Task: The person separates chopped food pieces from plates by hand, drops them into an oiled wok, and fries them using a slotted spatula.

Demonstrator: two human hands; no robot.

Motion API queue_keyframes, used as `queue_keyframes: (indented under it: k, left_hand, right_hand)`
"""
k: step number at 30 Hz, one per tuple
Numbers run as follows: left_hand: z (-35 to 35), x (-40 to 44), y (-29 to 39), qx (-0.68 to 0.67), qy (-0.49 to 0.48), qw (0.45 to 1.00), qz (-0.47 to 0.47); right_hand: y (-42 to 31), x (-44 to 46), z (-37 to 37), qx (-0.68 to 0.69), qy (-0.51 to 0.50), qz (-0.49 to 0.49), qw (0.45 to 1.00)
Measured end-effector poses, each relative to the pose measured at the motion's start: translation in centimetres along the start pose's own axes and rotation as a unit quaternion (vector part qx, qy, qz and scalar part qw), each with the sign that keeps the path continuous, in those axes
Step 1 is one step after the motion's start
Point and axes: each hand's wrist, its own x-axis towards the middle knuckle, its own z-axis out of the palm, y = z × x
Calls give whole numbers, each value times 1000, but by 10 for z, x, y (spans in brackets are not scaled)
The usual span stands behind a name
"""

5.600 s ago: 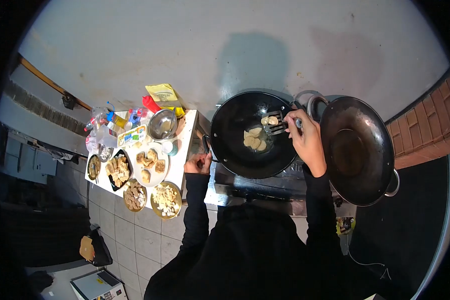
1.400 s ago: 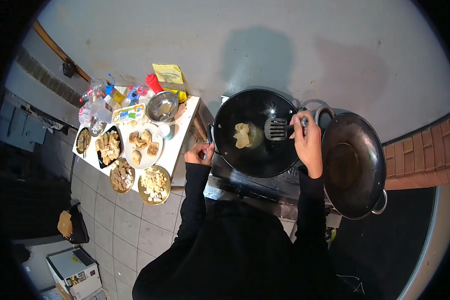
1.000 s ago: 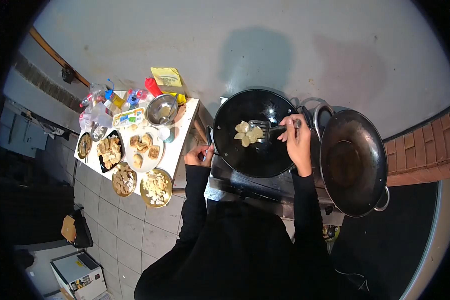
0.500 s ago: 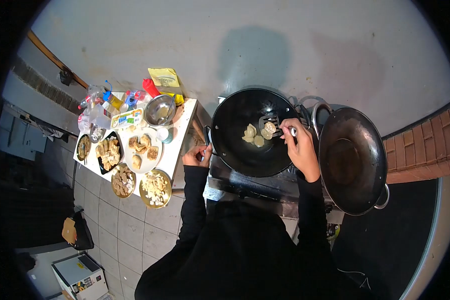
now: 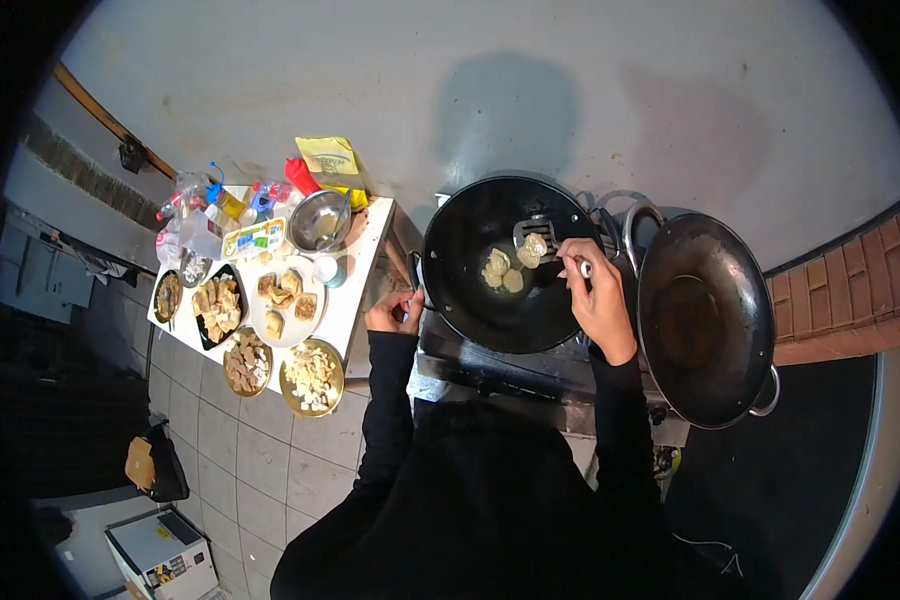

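Note:
A black wok (image 5: 500, 315) sits on the stove (image 5: 510, 372) in front of me. Pale, flat food pieces (image 5: 500, 270) lie near the middle of its base. My right hand (image 5: 600, 300) is closed round the handle of a slotted spatula (image 5: 540, 232), whose head is inside the wok on the right with one pale piece on or against it. At the wok's left side, my left hand (image 5: 394, 312) pinches the wok handle (image 5: 416, 275), its fingers bent round the lower part.
To the right stands a second, larger wok (image 5: 705, 320) with brownish liquid in it. On the left, a white table (image 5: 368, 250) bears a white plate (image 5: 300, 325) of browned pieces, a metal bowl (image 5: 320, 222), bottles and several dishes of food. A wall rises behind.
The spatula has gone from the wok's right side into the pale pieces and back rightward, parting one piece from the others. My left hand has stayed at the wok handle.

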Motion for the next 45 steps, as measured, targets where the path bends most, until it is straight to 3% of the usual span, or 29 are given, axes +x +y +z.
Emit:
queue_keyframes:
  k: [7,9,13,23,25,30,42,44,45]
  left_hand:
    - [1,0,-2,2,1,1000,8]
    - [1,0,-3,6,4,1000,13]
    - [0,1,-3,12,3,1000,22]
    - [1,0,0,3,10,1000,23]
    - [1,0,0,4,16,999,28]
    - [-1,1,1,3,0,1000,17]
    - [1,1,-4,7,3,1000,17]
    - [2,0,-2,5,1,1000,17]
    - [1,1,-1,4,2,1000,16]
  right_hand:
    - [-9,-2,2,34,-12,44,998]
    - [-8,-3,6,-18,-28,13,999]
    - [-7,-4,8,36,-20,33,999]
    - [-7,-3,5,-40,-20,-37,998]
    - [-7,-4,4,-21,19,19,999]
    - [-4,-2,-4,-6,46,31,998]
    - [9,12,-4,-204,86,75,972]
    - [34,8,12,-138,112,136,975]
    - [21,10,14,-37,81,188,978]
